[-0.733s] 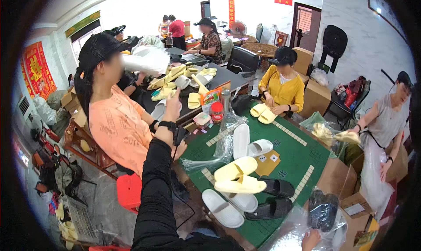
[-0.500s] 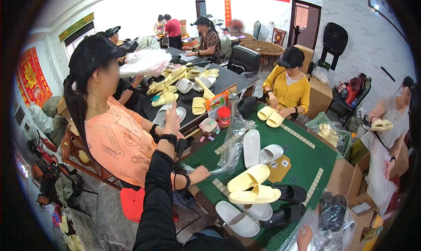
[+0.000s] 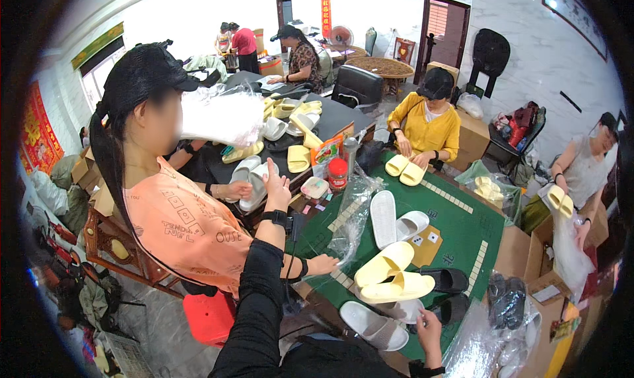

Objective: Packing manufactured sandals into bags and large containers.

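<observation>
Beside the right hand (image 3: 429, 328), fingers loosely curled and holding nothing, a white slipper (image 3: 374, 325) lies lengthwise left-right. Left hand (image 3: 277, 188) raised, fingers spread, nothing held.

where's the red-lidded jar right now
In the head view the red-lidded jar stands left of centre at the green table's far-left edge, beside a small round container, beyond the raised left hand.

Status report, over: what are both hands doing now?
Left hand raised, open, empty, black sleeve. Right hand low, beside white slipper. Yellow slippers stacked on green table. Person in orange close left.
</observation>
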The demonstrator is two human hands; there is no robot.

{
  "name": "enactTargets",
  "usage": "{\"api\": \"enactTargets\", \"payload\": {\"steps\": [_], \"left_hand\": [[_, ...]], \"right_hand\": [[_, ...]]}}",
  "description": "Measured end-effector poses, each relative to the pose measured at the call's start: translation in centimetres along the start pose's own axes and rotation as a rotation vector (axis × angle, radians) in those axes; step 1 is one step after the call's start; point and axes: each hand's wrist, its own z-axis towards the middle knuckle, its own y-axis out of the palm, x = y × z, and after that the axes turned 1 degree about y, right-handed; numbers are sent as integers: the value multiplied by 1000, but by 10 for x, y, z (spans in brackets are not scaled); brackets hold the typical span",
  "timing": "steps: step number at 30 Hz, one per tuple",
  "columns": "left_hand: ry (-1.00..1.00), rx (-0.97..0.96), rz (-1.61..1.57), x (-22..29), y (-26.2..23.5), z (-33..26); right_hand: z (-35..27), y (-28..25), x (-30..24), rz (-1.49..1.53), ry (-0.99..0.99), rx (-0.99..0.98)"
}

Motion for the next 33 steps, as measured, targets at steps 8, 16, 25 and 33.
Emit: {"api": "enactTargets", "payload": {"steps": [8, 16, 25, 33], "left_hand": [[313, 402, 2, 27, 26, -6], [96, 362, 1, 28, 0, 10], [-54, -758, 839, -167, -13, -170], [95, -1364, 1594, -280, -40, -288]], "right_hand": [[-19, 16, -12, 94, 104, -29], [-37, 41, -10, 62, 122, -91], [-24, 39, 16, -115, 228, -187], [-102, 10, 52, -110, 376, -113]]}}
